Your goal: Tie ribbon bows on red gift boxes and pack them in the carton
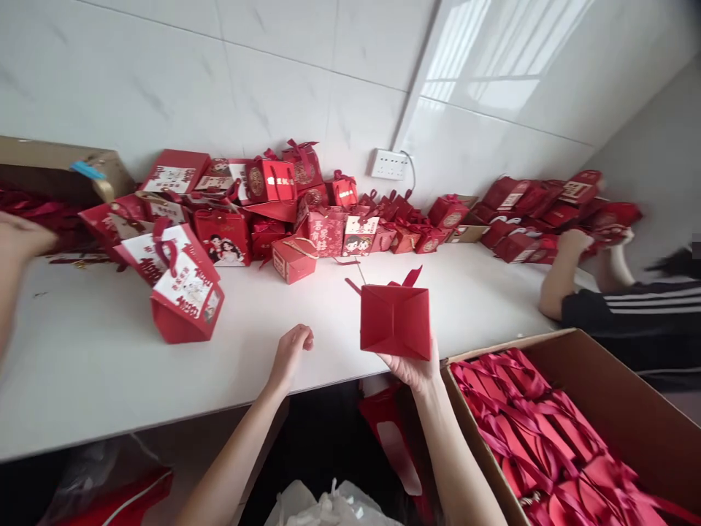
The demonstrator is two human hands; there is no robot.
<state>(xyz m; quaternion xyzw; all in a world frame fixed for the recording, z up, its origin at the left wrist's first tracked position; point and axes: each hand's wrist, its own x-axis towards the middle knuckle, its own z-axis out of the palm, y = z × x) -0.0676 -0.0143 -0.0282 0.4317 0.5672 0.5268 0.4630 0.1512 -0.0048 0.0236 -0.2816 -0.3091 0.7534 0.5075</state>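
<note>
One plain red box (395, 320) is held up, and one wall socket (388, 164) shows. Two cardboard cartons are in view, the left carton (55, 157) and the right carton (629, 394). The printed gift boxes (328, 230) along the wall are too many to count, well over twenty.

Right hand (415, 370) mostly hidden behind red box (395, 321), fingers out of sight. Carton (618, 398) on the rt cut off by btm edge. Co-worker's hand (575, 239) blurred, body runs off frame. Far-left hand (19, 241) clipped by edge. Print on gift boxes (328, 230) too small to read.
</note>
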